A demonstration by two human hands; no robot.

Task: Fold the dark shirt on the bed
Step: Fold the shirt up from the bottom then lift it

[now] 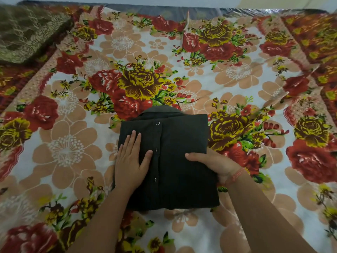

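Floral bedsheet (73, 152) bearing soft, light folded dark shirt (178, 161); left hand (130, 161) lying flat, pressing; right hand (217, 164) pinching right edge, best hold.

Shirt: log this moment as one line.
shirt: folded rectangle, buttons up, collar far | left hand: flat on top | right hand: gripping right edge | bedsheet: under shirt

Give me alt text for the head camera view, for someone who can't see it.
A dark shirt, folded into a neat rectangle with snap buttons up, lies on a floral bedsheet. The left hand presses flat on it; the right hand grips its right edge, thumb on top. A brown patterned cushion sits at far left.
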